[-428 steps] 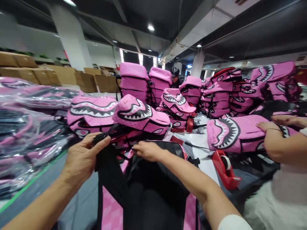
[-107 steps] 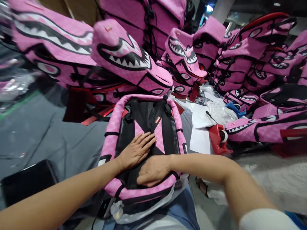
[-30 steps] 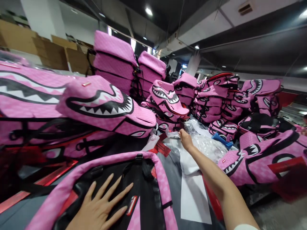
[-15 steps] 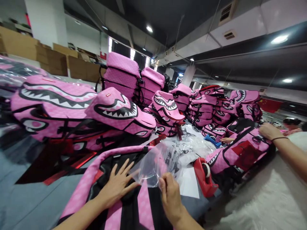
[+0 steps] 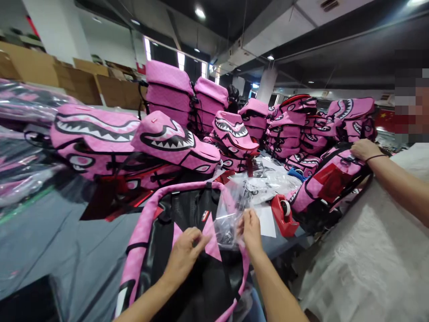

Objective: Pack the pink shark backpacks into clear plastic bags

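Note:
A pink backpack lies face down on the grey table in front of me, its black back panel and straps facing up. My right hand pinches the edge of a clear plastic bag held over the backpack's right side. My left hand rests on the backpack's black panel, its fingertips reaching toward the bag's lower edge.
Stacks of pink shark-mouth backpacks crowd the table beyond. A red tape dispenser and white sheets lie at right. Another person's hand grips a pink backpack on the right. Bagged backpacks pile at left.
My right hand has drawn the clear bag nearer and lower over the backpack. My left hand slid right toward the bag. The view dipped a little.

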A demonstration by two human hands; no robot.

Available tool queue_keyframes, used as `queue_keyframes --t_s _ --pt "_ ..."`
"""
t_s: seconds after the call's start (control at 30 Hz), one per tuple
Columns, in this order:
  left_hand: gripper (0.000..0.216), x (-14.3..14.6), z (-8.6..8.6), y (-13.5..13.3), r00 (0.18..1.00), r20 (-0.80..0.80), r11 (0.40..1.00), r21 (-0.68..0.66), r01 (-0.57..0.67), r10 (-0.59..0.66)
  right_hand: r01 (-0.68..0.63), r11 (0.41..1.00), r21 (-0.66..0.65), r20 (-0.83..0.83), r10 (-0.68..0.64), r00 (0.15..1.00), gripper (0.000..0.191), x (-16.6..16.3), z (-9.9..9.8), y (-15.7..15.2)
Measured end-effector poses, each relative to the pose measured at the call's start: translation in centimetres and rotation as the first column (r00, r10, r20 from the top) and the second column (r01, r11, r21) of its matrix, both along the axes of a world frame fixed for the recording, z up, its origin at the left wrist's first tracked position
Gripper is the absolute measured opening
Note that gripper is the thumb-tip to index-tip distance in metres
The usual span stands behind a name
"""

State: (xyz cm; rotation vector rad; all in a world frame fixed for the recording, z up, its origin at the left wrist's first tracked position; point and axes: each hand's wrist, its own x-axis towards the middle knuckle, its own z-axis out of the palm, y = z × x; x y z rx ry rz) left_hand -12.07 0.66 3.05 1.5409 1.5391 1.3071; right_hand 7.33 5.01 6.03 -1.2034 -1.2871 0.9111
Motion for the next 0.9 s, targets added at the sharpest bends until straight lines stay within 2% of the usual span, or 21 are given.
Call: queue_keyframes --t_s 0.07,0.1,0.17,0.23,0.3,0.33,0.37,0.43,0.47,0.5,0.53,0.6,0.67,0.73,0.8,0.83,0.9 --pt "0.047 -1.1 -0.1 -0.1 0.960 -0.278 0.997 0.066 -0.029 0.046 0.049 0.998 -0.024 -0.094 -0.052 0.994 0.043 0.4 0.8 1.7" --pt "0.040 -1.1 0.1 -0.3 0.917 -0.388 0.990 0.138 -0.039 0.090 0.058 0.998 0.010 -0.069 -0.057 0.996 0.042 0.3 1.2 2.0" --pt "0.044 -0.4 1.0 -0.6 0.809 -0.550 0.936 0.352 -0.004 0.210 0.029 0.993 0.119 0.078 -0.039 0.996 0.037 -0.4 2.1 1.6" --pt "0.054 0.9 2.3 -0.2 0.696 -0.635 0.853 0.518 0.062 0.335 -0.070 0.970 0.235 0.302 -0.005 0.953 0.032 -1.2 2.7 0.0" --pt "0.039 1.4 3.6 0.8 0.635 -0.647 0.796 0.600 0.081 0.423 -0.203 0.923 0.328 0.541 -0.008 0.841 0.021 -1.4 2.9 -1.9" --pt "0.031 1.3 4.1 1.3 0.629 -0.632 0.770 0.633 0.081 0.453 -0.252 0.899 0.359 0.648 -0.046 0.760 0.016 -1.0 2.8 -2.7" --pt "0.028 0.9 4.6 1.8 0.633 -0.611 0.741 0.666 0.087 0.475 -0.268 0.883 0.385 0.731 -0.114 0.673 0.019 -0.3 2.5 -3.2" --pt "0.027 -0.3 5.2 2.1 0.655 -0.562 0.661 0.740 0.124 0.506 -0.185 0.887 0.424 0.807 -0.277 0.522 0.028 2.0 1.5 -3.7" --pt "0.026 -1.0 5.3 1.9 0.668 -0.535 0.618 0.773 0.141 0.517 -0.101 0.893 0.438 0.808 -0.342 0.479 0.026 3.5 0.8 -3.7" --pt "0.025 -1.5 5.1 1.5 0.681 -0.511 0.585 0.798 0.148 0.525 -0.008 0.896 0.444 0.793 -0.389 0.468 0.021 5.0 0.1 -3.6" --pt "0.024 -1.8 4.7 0.9 0.698 -0.491 0.568 0.810 0.146 0.521 0.081 0.896 0.436 0.763 -0.416 0.495 0.015 6.5 -0.5 -3.6" --pt "0.024 -1.8 3.1 -0.5 0.750 -0.458 0.595 0.796 0.108 0.477 0.205 0.900 0.384 0.644 -0.420 0.640 0.012 8.9 -1.6 -3.8" --pt "0.025 -1.0 0.8 -1.6 0.821 -0.447 0.704 0.706 0.080 0.355 0.259 0.907 0.333 0.467 -0.397 0.790 0.020 10.2 -2.1 -4.7" --pt "0.020 -0.1 -1.7 -2.3 0.893 -0.410 0.836 0.543 0.075 0.187 0.277 0.905 0.323 0.349 -0.386 0.854 0.022 10.4 -2.1 -5.9" --pt "0.013 0.3 -3.6 -2.6 0.937 -0.344 0.925 0.374 0.070 0.068 0.294 0.895 0.336 0.345 -0.408 0.846 0.023 10.4 -1.9 -7.0" --pt "0.015 0.1 -4.3 -2.7 0.947 -0.317 0.946 0.321 0.051 0.057 0.320 0.883 0.344 0.371 -0.441 0.817 0.024 10.5 -1.7 -7.4" --pt "0.015 -0.9 -5.0 -3.1 0.943 -0.322 0.954 0.301 0.015 0.087 0.408 0.839 0.361 0.433 -0.538 0.723 0.030 11.4 -1.7 -7.8"
